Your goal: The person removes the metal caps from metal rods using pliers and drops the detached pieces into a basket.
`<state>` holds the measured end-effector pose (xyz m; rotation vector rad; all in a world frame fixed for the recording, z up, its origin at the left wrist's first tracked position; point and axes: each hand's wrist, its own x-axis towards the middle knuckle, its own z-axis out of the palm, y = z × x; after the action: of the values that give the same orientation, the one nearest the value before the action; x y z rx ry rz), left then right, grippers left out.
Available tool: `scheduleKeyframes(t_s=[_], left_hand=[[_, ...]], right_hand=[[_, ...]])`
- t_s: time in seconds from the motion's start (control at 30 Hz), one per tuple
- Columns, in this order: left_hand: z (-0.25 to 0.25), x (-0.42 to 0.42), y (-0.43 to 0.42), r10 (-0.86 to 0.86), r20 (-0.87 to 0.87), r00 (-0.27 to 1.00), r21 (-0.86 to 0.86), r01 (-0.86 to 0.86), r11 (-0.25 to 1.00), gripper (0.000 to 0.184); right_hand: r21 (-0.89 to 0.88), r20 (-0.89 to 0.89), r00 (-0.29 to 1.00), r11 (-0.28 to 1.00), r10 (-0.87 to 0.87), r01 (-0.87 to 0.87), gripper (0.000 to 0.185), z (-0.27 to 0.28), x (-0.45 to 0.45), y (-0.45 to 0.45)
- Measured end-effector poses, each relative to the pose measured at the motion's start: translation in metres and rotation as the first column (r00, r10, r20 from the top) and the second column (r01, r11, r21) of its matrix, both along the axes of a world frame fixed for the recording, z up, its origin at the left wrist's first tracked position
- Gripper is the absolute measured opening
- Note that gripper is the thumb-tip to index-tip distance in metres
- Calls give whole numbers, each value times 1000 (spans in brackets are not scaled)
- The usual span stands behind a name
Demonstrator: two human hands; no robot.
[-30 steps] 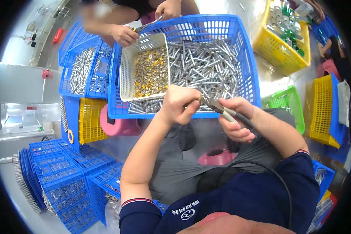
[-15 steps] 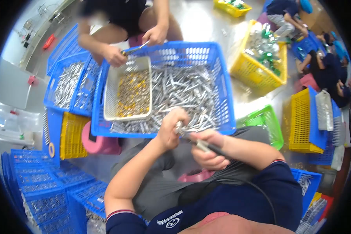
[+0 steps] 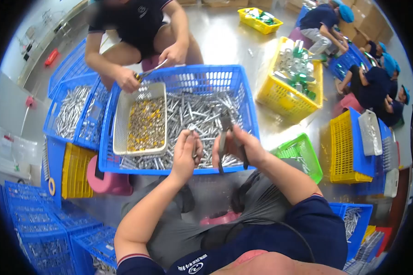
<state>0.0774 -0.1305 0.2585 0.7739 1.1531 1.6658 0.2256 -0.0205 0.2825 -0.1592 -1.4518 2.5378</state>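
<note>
My left hand is closed over the near side of a large blue basket. A small silver metal piece shows at its fingertips, partly hidden. My right hand grips pliers with dark handles spread apart and jaws pointing away from me. Apart from each other, both hands hover above many slim silver metal parts in the basket. Inside its left half stands a white bin of small brown and yellow pieces.
Opposite me a co-worker holds a tool over the basket. A yellow crate of clear and green items and a green basket are at right. Blue crates of metal parts, a pink stool and a yellow crate stand left.
My hands have come apart after being close together at the pliers. The pliers have swung upright and their handles are spread. The basket sits lower in view as the camera shifted.
</note>
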Motion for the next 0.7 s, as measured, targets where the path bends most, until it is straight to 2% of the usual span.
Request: scheduleKeyframes(t_s=[0.03, 0.07, 0.1, 0.17, 0.2, 0.23, 0.3, 0.33, 0.4, 0.47, 0.63, 0.7], left_hand=[[2, -1, 0, -15, 13, 1000, -2, 15, 1000, 22], [2, -3, 0, -31, -3, 1000, -22, 31, 999, 25], [3, -4, 0, -52, -17, 999, -43, 51, 998, 28], [5, -6, -1, -84, 26, 996, -62, 86, 994, 33], [5, -6, -2, -104, 53, 993, -41, 107, 993, 34], [4, -6, -2, -128, 78, 989, -18, 130, 991, 35], [6, -6, -3, -165, 97, 982, 8, 165, 986, 35], [6, -7, -4, -189, 72, 979, 4, 190, 982, 35], [7, -8, -1, -224, 43, 974, 7, 224, 975, 35], [7, -8, -4, -248, 157, 956, 33, 246, 969, 35], [10, -11, -7, -218, 244, 945, 46, 214, 976, 30], [15, -12, -8, -271, 369, 889, 67, 265, 962, 23]], right_hand=[[98, -36, 991, 987, -127, 130, 64, -2, -2, 3], [311, -77, 947, 895, -313, 321, 53, -11, -5, 4], [495, -157, 865, 720, -477, 487, 43, -14, -9, 2], [774, -185, 745, 372, -640, 512, 33, -12, -7, 2], [811, -309, 700, 205, -644, 548, 33, -14, -11, 5], [805, -309, 699, 214, -645, 553, 33, -15, -12, 6], [887, -430, 682, -132, -592, 443, 37, -12, -14, 5], [886, -446, 682, -178, -579, 428, 43, -13, -15, 4], [869, -478, 667, -193, -571, 457, 45, -15, -19, 6], [856, -500, 674, -190, -544, 481, 49, -14, -22, 6], [866, -490, 689, -209, -533, 454, 49, -15, -24, 15], [861, -499, 697, -209, -515, 463, 49, -20, -25, 15]])
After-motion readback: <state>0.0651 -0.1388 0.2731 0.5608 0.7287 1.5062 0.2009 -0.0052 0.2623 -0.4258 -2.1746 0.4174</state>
